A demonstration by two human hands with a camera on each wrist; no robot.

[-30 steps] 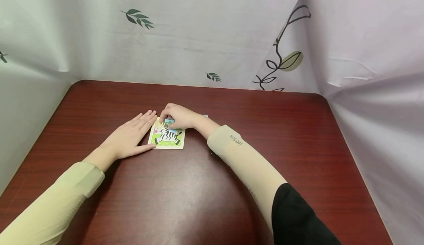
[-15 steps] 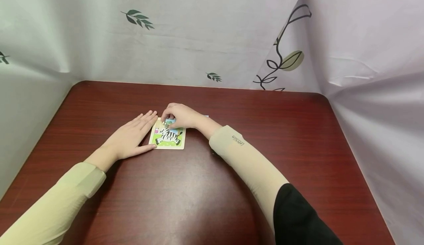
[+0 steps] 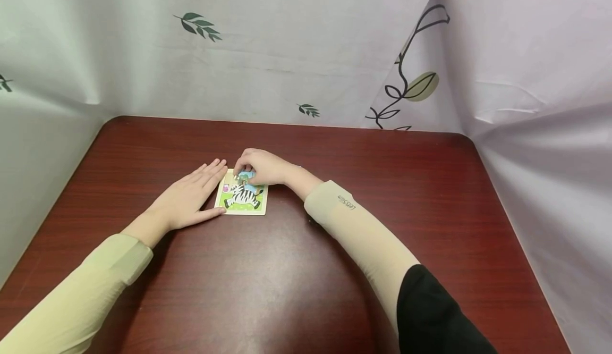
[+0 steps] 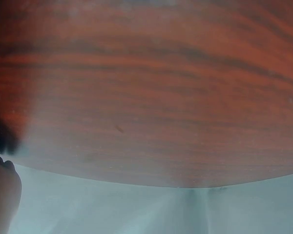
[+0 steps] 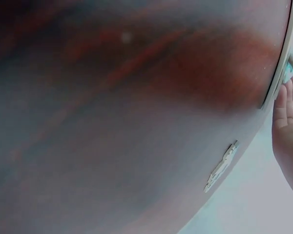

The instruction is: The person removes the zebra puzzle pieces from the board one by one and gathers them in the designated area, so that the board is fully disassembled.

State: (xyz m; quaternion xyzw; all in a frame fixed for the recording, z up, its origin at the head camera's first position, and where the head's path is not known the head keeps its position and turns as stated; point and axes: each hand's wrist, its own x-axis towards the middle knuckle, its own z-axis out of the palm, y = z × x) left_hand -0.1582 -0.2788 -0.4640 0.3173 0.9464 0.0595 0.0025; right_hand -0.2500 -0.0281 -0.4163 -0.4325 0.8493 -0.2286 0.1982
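A small square zebra puzzle board (image 3: 253, 214) with a pale rim lies flat on the table in the head view. Against its left side rests my left hand (image 3: 191, 194), fingers straight and spread, the thumb at the board's lower left corner. My right hand (image 3: 265, 167) reaches over the upper part of the board. Between its thumb and fingers it pinches a blue and green puzzle piece (image 3: 245, 178), partly hidden by the fingers. The right wrist view catches the board's edge (image 5: 282, 58) side-on, with the right fingers (image 5: 281, 105) beside it.
Another loose puzzle piece (image 5: 221, 166) lies on the table in the right wrist view; the right wrist nearly hides it in the head view. The dark red wooden table (image 3: 268, 279) meets a pale patterned cloth (image 3: 268, 51) along its back and sides.
The right hand and forearm have shifted very slightly to the right, with the piece showing a little more between the fingers. The left hand and board stay in place.
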